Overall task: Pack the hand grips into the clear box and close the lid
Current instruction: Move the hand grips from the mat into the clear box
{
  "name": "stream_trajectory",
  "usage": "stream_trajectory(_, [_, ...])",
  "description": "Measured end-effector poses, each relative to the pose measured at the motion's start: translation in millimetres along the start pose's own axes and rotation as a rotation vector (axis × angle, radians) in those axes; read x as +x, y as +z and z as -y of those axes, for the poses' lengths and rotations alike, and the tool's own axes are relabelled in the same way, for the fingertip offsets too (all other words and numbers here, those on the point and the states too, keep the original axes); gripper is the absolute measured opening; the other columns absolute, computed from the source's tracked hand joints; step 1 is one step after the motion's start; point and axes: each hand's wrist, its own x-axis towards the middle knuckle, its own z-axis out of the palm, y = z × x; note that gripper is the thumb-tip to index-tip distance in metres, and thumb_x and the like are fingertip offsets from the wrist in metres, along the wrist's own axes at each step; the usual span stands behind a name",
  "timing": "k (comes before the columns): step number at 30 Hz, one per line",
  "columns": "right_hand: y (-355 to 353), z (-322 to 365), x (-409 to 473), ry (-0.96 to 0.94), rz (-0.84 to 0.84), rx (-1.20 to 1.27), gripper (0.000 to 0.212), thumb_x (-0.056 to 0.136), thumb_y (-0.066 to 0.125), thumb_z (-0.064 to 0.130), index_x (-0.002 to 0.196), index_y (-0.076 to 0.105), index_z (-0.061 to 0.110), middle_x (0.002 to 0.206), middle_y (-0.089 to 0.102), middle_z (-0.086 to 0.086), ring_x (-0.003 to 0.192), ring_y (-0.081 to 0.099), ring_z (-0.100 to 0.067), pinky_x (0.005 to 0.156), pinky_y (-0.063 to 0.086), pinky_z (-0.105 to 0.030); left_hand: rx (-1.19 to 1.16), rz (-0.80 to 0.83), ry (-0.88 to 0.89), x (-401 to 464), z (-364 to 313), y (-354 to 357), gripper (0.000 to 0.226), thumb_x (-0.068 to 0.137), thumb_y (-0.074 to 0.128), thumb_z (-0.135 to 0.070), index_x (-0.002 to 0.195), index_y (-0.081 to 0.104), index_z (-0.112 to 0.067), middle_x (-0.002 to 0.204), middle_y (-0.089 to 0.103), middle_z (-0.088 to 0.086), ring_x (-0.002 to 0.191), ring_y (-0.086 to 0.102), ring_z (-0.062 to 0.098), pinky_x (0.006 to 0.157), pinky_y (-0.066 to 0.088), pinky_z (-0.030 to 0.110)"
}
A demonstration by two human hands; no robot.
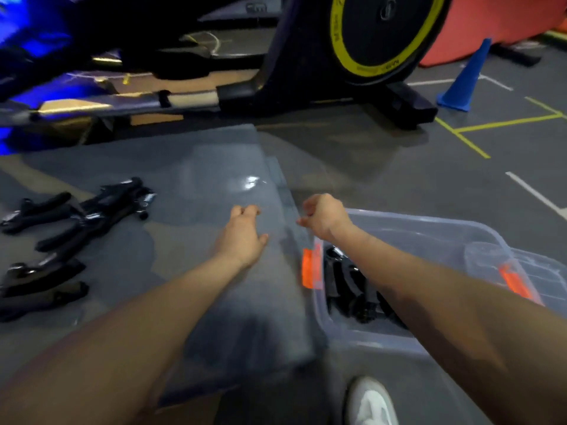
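Lid-handling step: left hand (242,234) lies spread on the clear lid (233,271) at frame centre; right hand (322,216) pinches its edge. Clear box (429,234), lower right, holds some hand grips (352,289); loose grips (61,228) remain at left, so packing likely precedes closing
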Motion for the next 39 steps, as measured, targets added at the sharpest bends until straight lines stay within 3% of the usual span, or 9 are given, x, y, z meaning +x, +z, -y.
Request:
stream_trajectory(6, [93, 127, 2, -0.18, 0.222, -0.075, 0.047, 0.081, 0.073, 0.02, 0.123, 0.059, 0.003, 0.111, 0.063, -0.015, 0.106, 0.059, -0.024, 0.099, 0.044, -0.032, -0.041, -0.081, -0.22, -25, 122, -77, 0.051, 0.084, 0.062, -0.018, 0.131, 0.043, -0.012, 0.134, 0.038, 0.012, 0.117, 0.054, 0.032, 0.102, 0.043, 0.042])
stream_trajectory(9, [143, 176, -5, -0.246, 0.314, -0.116, 0.044, 0.083, 0.07, 0.022, 0.123, 0.059, 0.006, 0.123, 0.063, -0.015, 0.115, 0.059, -0.029, 0.097, 0.045, -0.03, 0.007, -0.111, -0.324, -39, 182, -103, 0.05, 0.085, 0.06, -0.021, 0.131, 0.042, -0.013, 0.132, 0.039, 0.012, 0.117, 0.053, 0.033, 0.101, 0.043, 0.041])
stream_trajectory(17, [273, 246, -33, -0.334, 0.49, -0.175, 0.045, 0.082, 0.071, 0.022, 0.123, 0.06, 0.009, 0.125, 0.063, -0.013, 0.118, 0.059, -0.026, 0.099, 0.045, -0.03, 0.057, -0.117, -0.547, -84, 306, -127, 0.051, 0.084, 0.062, -0.02, 0.131, 0.044, -0.011, 0.135, 0.04, 0.013, 0.126, 0.044, 0.034, 0.103, 0.039, 0.042])
stream_trajectory(23, [321, 267, -46, -0.432, 0.502, -0.248, 0.048, 0.079, 0.074, 0.024, 0.123, 0.059, 0.011, 0.126, 0.06, -0.012, 0.118, 0.056, -0.028, 0.099, 0.046, -0.035, 0.034, -0.119, -0.619, -94, 337, -120, 0.049, 0.085, 0.061, -0.022, 0.129, 0.041, -0.01, 0.14, 0.035, 0.012, 0.127, 0.041, 0.034, 0.099, 0.042, 0.045])
stream_trajectory(27, [340, 274, -52, -0.555, 0.497, -0.34, 0.034, 0.081, 0.071, 0.023, 0.112, 0.064, 0.01, 0.119, 0.058, -0.014, 0.115, 0.054, -0.031, 0.093, 0.05, -0.039, 0.011, -0.116, -0.641, -97, 346, -113, 0.048, 0.085, 0.06, -0.021, 0.127, 0.041, -0.008, 0.135, 0.038, 0.013, 0.126, 0.042, 0.033, 0.096, 0.043, 0.044])
stream_trajectory(30, [345, 277, -56, -0.615, 0.479, -0.418, 0.036, 0.086, 0.065, 0.021, 0.12, 0.061, 0.011, 0.127, 0.049, -0.013, 0.119, 0.049, -0.032, 0.097, 0.048, -0.042, -0.017, -0.11, -0.645, -98, 346, -111, 0.045, 0.085, 0.059, -0.02, 0.125, 0.042, -0.007, 0.133, 0.039, 0.014, 0.124, 0.043, 0.035, 0.096, 0.043, 0.045])
stream_trajectory(39, [256, 250, -45, -0.518, 0.333, -0.462, 0.037, 0.085, 0.065, 0.022, 0.121, 0.062, 0.013, 0.125, 0.056, -0.012, 0.117, 0.055, -0.032, 0.093, 0.05, -0.037, -0.079, -0.148, -0.518, -82, 289, -118, 0.046, 0.085, 0.06, -0.022, 0.127, 0.044, -0.01, 0.133, 0.04, 0.013, 0.125, 0.044, 0.032, 0.101, 0.041, 0.042])
